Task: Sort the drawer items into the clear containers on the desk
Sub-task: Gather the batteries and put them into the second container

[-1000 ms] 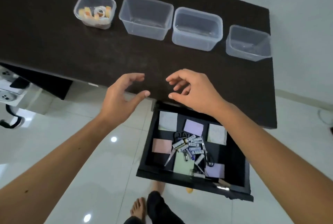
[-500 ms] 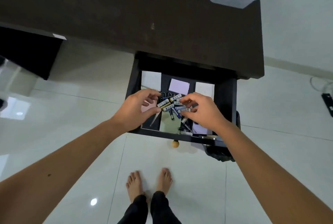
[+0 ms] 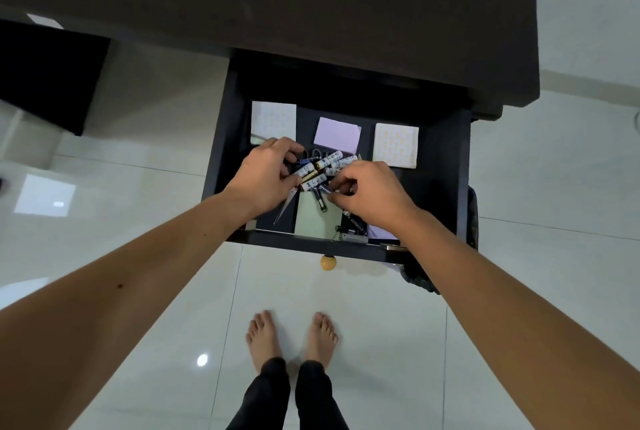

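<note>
Head view, looking down past a dark tabletop [image 3: 311, 7] into an open black drawer [image 3: 446, 180] pulled out toward the person. Both forearms reach into the drawer from the near edge of the scene. The left hand [image 3: 266, 177] rests palm-down at the left of a loose pile of batteries [image 3: 329, 165] in the drawer's middle; its fingers are curled onto the batteries at the pile's left side, touching them, though whether any battery is actually gripped cannot be told. The right hand [image 3: 369, 192] sits at the right of the pile, fingers bent inward with the fingertips pinching at a small dark-ended battery [image 3: 320, 199] lying over a pale green paper pad [image 3: 311, 225]; a firm grip cannot be confirmed.

Along the far side of the drawer lie three paper pads: a white patterned pad [image 3: 273, 118] at far left, a lilac pad [image 3: 337, 133] in the middle, and a second white patterned pad [image 3: 396, 144] at right. A thin metal blade [image 3: 285, 208], pointed toward the near left, shows just below the left hand. A dark battery [image 3: 355, 222] lies near the drawer's front wall, below the right wrist. A round yellow knob [image 3: 328, 262] projects from the drawer front. Bare feet [image 3: 294, 336] stand on a glossy white tiled floor [image 3: 138, 139].
</note>
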